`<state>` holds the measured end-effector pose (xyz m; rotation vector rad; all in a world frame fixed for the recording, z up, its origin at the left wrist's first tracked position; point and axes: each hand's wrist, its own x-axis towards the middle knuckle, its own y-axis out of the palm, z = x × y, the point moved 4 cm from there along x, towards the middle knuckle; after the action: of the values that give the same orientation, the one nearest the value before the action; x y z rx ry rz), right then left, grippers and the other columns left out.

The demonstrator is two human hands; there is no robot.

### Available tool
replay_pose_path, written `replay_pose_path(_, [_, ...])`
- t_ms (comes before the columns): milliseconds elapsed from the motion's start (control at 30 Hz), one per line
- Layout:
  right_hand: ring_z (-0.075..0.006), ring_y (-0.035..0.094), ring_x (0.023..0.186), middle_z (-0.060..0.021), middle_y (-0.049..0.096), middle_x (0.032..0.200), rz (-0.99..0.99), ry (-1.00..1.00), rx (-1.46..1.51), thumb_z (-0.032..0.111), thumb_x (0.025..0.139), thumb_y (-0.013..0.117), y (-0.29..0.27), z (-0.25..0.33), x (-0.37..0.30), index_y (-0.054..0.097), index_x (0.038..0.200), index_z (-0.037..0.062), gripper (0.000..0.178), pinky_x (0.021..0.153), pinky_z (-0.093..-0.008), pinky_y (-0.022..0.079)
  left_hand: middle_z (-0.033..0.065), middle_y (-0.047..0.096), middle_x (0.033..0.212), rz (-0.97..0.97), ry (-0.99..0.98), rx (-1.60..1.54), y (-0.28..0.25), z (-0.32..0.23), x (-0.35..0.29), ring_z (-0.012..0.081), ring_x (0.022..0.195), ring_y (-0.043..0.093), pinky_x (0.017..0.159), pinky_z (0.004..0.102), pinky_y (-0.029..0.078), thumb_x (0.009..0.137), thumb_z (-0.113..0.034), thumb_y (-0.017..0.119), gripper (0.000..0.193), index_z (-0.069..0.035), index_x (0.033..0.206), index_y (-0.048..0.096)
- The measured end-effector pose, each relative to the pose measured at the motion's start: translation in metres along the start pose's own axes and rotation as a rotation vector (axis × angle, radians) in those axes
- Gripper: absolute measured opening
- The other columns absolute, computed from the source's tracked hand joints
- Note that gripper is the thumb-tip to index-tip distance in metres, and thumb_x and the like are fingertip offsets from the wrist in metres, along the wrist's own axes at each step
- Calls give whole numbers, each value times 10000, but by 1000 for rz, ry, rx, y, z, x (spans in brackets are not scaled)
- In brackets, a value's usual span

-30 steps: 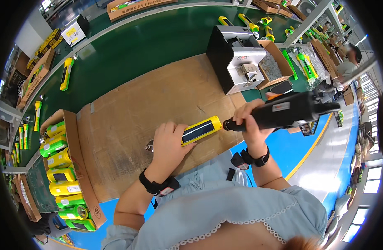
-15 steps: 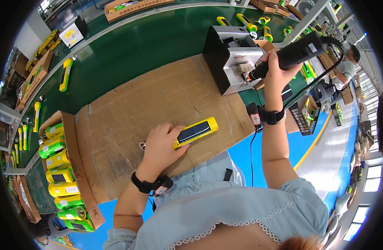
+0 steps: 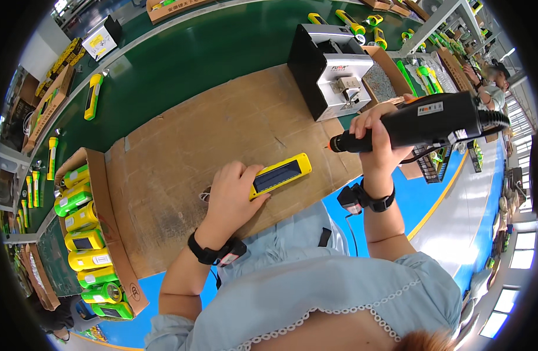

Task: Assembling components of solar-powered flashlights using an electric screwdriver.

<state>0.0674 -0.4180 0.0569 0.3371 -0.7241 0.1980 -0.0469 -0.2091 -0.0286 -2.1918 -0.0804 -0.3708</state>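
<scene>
In the head view, my left hand point(image 3: 231, 190) hides the left end of the long yellow plastic flashlight with a dark, glossy rectangular panel point(image 3: 279, 176), gripping it against the creased brown cardboard sheet point(image 3: 193, 146) on the smooth green desk point(image 3: 222, 55). My right hand point(image 3: 376, 137) wraps the black cylindrical electric screwdriver point(image 3: 430, 121), covering part of it. The flashlight's long axis slants rightward and away from me, its bare end pointing near the screwdriver's tip, apart from it.
</scene>
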Motion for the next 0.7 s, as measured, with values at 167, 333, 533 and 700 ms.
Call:
replay_pose_path(167, [-167, 548, 572, -112, 535, 741, 27, 50, 109, -88, 792, 518, 19, -5, -10, 198, 1286, 13, 597, 557, -314, 494, 104, 491, 857, 10, -13, 13, 0, 0, -2, 299, 827, 506, 723, 401, 410, 617, -167, 800, 488, -68, 1053, 605])
replay_pose_path(333, [-156, 555, 570, -100, 546, 732, 20, 33, 114, -92, 777, 521, 24, -13, -14, 290, 1221, -30, 505, 547, -293, 494, 103, 491, 851, 7, -3, -3, 1, -1, -2, 293, 824, 508, 719, 399, 408, 616, -163, 799, 478, -67, 1045, 611])
replay_pose_path(533, [-141, 572, 584, -90, 570, 708, -13, 139, 96, -67, 778, 557, 27, -19, -12, 499, 829, -47, 80, 536, -274, 492, 106, 495, 854, 7, -9, 2, -1, 1, -1, 294, 823, 508, 724, 399, 411, 618, -173, 799, 478, -66, 1045, 613])
replay_pose_path(700, [-141, 572, 583, -86, 569, 709, 12, 145, 81, -61, 780, 569, 26, -22, -11, 494, 850, -45, 104, 536, -275, 492, 107, 494, 854, 10, -12, 8, -1, 2, -1, 295, 824, 508, 727, 400, 412, 621, -177, 796, 477, -65, 1047, 613])
